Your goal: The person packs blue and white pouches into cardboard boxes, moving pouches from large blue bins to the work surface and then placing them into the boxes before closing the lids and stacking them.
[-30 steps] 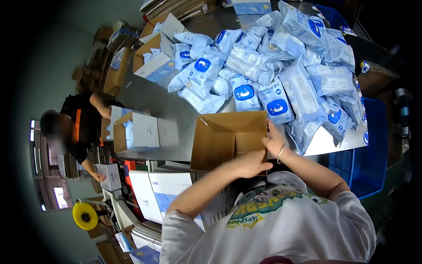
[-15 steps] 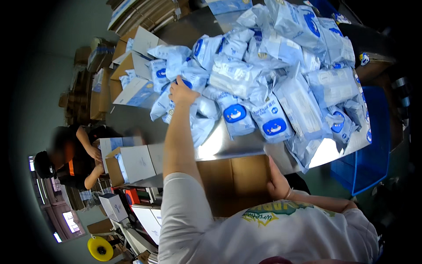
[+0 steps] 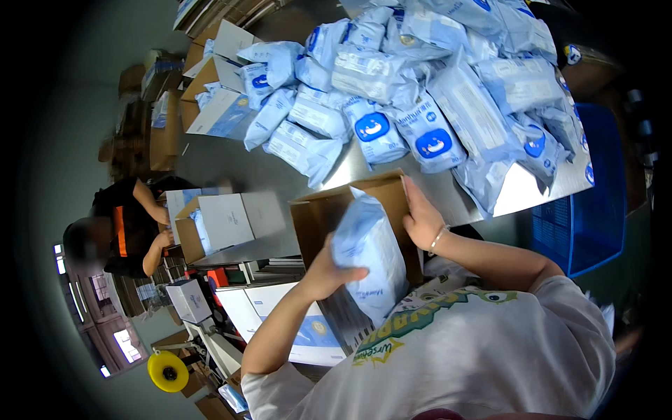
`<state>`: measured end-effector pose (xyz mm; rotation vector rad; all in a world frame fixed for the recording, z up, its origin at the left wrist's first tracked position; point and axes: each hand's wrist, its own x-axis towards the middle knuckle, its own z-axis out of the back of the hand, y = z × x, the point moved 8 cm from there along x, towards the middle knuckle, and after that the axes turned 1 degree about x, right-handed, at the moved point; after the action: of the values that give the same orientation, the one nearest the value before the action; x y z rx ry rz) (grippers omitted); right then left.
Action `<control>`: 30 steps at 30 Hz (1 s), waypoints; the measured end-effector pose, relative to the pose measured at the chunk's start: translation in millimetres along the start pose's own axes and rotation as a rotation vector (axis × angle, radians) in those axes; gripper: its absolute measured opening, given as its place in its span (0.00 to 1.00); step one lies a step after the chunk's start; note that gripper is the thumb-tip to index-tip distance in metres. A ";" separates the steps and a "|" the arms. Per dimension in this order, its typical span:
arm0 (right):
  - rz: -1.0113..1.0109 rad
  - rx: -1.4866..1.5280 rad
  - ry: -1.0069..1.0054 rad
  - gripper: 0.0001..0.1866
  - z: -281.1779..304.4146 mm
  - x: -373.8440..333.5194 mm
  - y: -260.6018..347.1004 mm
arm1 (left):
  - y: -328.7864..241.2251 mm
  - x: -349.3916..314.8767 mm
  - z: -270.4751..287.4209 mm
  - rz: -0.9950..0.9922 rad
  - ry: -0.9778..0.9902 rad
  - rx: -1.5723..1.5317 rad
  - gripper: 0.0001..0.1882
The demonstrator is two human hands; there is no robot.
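Observation:
My left hand (image 3: pixel 327 271) is closed around a pale-blue soft pack of wipes (image 3: pixel 374 252), its thumb across the near part. This pack is tilted over the opening of a brown-lined cardboard box (image 3: pixel 313 218) in front of my body. My right hand (image 3: pixel 422 222) grips the box's right wall at the rim. The box bottom is mostly hidden behind the pack and my left hand. Beyond the box, a big heap of similar wipes packs (image 3: pixel 432 140) covers the metal table (image 3: pixel 269 203), some showing a dark-blue oval label.
Open cartons with packs inside (image 3: pixel 220 105) stand at the table's left. A co-worker (image 3: pixel 122 231) handles another white carton (image 3: pixel 224 222) there. A blue plastic crate (image 3: pixel 595 210) is at the right. White cartons (image 3: pixel 262 315) and a yellow reel (image 3: pixel 168 371) sit lower left.
My left hand has come back from the heap to the box, now with a pack of wipes in it. My right hand stays on the box wall, and the box sits higher in view.

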<state>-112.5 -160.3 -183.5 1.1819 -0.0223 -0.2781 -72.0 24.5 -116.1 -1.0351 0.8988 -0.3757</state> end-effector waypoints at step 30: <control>-0.088 -0.711 -0.542 0.57 195.6 70.0 -53.6 | 9.6 303.1 34.8 0.605 -0.405 0.693 0.56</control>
<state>-87.6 -372.8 -166.5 0.3779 -0.3204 -0.6191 136.1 -148.7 -257.0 -0.1597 0.5991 0.0484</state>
